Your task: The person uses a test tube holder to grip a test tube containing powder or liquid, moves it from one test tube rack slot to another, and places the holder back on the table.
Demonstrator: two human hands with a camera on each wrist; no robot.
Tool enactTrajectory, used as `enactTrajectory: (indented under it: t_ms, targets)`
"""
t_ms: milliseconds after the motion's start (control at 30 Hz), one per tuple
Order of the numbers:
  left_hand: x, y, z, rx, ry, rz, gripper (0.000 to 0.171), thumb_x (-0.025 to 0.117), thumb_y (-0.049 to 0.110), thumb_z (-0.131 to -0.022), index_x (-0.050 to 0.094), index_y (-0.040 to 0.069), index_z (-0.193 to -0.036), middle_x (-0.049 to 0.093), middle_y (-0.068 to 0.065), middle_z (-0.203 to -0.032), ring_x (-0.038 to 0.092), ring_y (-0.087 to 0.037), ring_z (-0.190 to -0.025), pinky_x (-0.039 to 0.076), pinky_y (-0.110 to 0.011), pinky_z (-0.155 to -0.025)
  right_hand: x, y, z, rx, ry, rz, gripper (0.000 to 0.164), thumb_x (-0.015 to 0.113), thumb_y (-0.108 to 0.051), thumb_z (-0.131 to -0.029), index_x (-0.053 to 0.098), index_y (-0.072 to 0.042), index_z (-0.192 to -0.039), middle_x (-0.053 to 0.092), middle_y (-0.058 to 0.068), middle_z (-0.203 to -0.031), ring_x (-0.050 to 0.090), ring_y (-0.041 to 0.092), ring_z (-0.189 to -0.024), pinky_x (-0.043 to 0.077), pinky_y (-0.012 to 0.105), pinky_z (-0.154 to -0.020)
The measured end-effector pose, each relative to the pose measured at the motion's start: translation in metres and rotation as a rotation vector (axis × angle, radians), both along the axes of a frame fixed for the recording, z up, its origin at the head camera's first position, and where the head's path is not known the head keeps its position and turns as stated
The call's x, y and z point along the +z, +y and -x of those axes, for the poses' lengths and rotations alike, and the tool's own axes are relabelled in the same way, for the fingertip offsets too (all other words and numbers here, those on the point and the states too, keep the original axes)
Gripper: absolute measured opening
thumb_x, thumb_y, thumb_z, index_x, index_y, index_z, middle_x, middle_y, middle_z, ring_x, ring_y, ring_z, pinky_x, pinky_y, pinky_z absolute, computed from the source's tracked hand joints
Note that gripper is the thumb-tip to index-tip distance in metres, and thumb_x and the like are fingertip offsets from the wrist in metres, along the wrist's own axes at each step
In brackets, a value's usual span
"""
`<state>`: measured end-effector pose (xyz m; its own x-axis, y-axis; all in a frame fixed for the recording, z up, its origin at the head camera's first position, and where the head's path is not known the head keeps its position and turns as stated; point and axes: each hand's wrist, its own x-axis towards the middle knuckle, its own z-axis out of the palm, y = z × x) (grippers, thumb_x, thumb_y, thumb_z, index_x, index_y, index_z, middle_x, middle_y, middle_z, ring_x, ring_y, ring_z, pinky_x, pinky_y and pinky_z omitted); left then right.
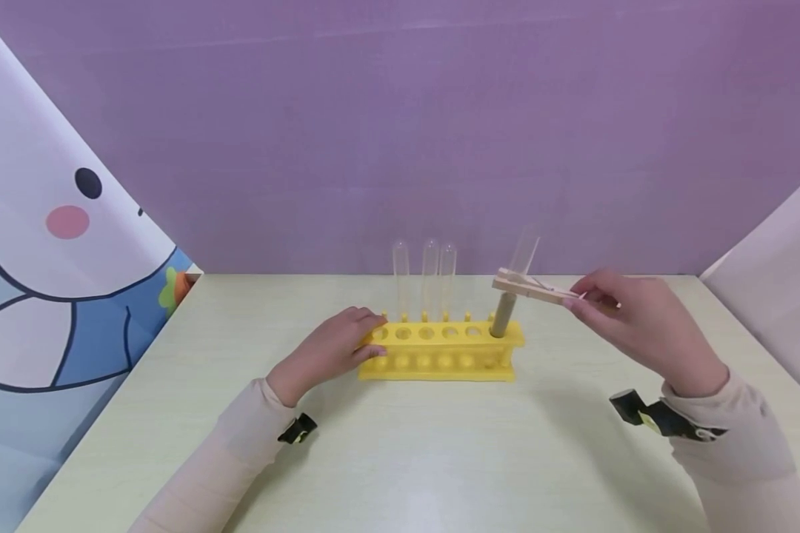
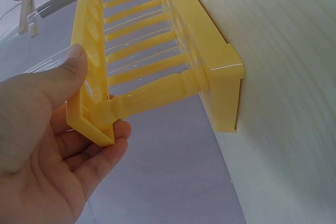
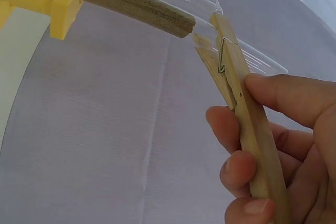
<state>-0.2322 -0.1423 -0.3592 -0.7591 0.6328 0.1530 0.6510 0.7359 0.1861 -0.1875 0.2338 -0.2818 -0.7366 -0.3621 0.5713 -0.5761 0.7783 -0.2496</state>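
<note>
My left hand (image 1: pixel 333 344) grips the left end of a yellow test tube rack (image 1: pixel 440 339), thumb and fingers around its upper bar. My right hand (image 1: pixel 650 326) holds a wooden test tube clamp (image 1: pixel 536 289) by its handle. The clamp's jaws are around a glass test tube (image 1: pixel 504 314) whose lower part is filled with grey-brown, grainy material. This tube leans to the right, its bottom in the rack's rightmost hole. In the right wrist view, the thumb and fingers pinch the clamp (image 3: pixel 252 119) behind its wire spring.
Three clear test tubes (image 1: pixel 401 277) stand upside down on pegs along the rack's back. A purple backdrop (image 1: pixel 400 148) rises behind the pale table (image 1: pixel 413 459). To the left hangs a cartoon-printed cloth (image 1: pixel 27 296). Both sleeves carry a black strap.
</note>
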Motion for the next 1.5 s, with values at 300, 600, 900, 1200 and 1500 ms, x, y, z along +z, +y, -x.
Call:
enactTrajectory:
  t_ms: [300,600,900,1200,1500]
  targets:
    - [0.000,0.000,0.000,0.004,-0.005,0.008,0.051,0.067,0.030,-0.087,0.057,-0.001,-0.127,0.062,-0.012,-0.117,0.057,-0.025,-0.105,0.048,-0.037,-0.091,-0.008,-0.002,0.001,-0.015,-0.040,-0.035,0.007,0.074,-0.009,-0.079,0.069,-0.011,-0.083,0.051,-0.012,-0.061,0.034,0.000,-0.050,0.030,0.019,-0.047]
    - [0.000,-0.001,-0.001,-0.001,-0.001,0.007,0.051,0.067,0.030,-0.087,0.057,-0.001,-0.126,0.062,-0.011,-0.115,0.057,-0.025,-0.104,0.048,-0.037,-0.090,-0.014,-0.004,0.003,0.002,-0.119,-0.068,0.006,0.072,-0.014,-0.082,0.071,-0.010,-0.086,0.041,-0.014,-0.056,0.027,-0.001,-0.048,0.027,0.020,-0.045]
    - [0.000,0.000,0.000,-0.009,0.009,0.001,0.050,0.067,0.028,-0.087,0.057,-0.001,-0.126,0.062,-0.012,-0.115,0.058,-0.025,-0.102,0.048,-0.036,-0.089,-0.019,-0.004,0.005,-0.006,-0.178,-0.087,0.008,0.071,-0.017,-0.085,0.072,-0.009,-0.086,0.041,-0.012,-0.054,0.028,0.000,-0.047,0.028,0.020,-0.044]
    - [-0.001,0.000,0.001,-0.012,0.008,-0.003,0.050,0.067,0.028,-0.087,0.057,-0.001,-0.126,0.062,-0.012,-0.115,0.058,-0.025,-0.102,0.048,-0.036,-0.089,-0.026,-0.004,0.006,0.015,-0.198,-0.105,0.006,0.071,-0.015,-0.084,0.071,-0.009,-0.082,0.042,-0.013,-0.055,0.029,0.000,-0.047,0.029,0.020,-0.045]
    - [0.001,0.000,0.000,-0.019,0.020,0.006,0.051,0.065,0.031,-0.089,0.056,-0.002,-0.127,0.062,-0.013,-0.115,0.058,-0.026,-0.102,0.049,-0.037,-0.088,-0.031,-0.003,0.007,0.021,-0.201,-0.096,0.008,0.070,-0.017,-0.085,0.068,-0.011,-0.080,0.041,-0.013,-0.055,0.027,-0.001,-0.046,0.028,0.020,-0.043]
